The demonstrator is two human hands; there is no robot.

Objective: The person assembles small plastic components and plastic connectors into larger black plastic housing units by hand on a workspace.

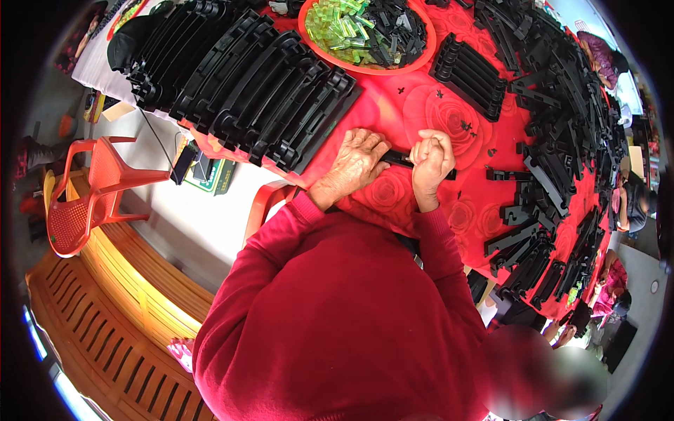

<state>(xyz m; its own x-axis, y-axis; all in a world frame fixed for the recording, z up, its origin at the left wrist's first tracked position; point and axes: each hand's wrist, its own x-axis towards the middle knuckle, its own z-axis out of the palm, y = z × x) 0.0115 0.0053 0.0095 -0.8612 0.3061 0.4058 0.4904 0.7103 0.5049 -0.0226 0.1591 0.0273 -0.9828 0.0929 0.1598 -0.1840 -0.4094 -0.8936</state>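
Red rose-print tablecloth (379,105), a narrow black plastic strip (399,159) between two hands.
Half-curled, the left hand (357,163) holds the strip's left end between thumb and fingers; the right hand (431,164), fisted, touches it, contents hidden.

A strip (399,160) is lying between the left hand (359,158) and right hand (431,165). On the tablecloth (379,104), a heap (551,133) is spreading rightward; leftward, rows of strips (256,84) are standing; ahead, a basin (368,69) is holding small parts (404,35). Farther left (I'm peering past the rows), a chair (70,224) is standing by a bench (144,309).
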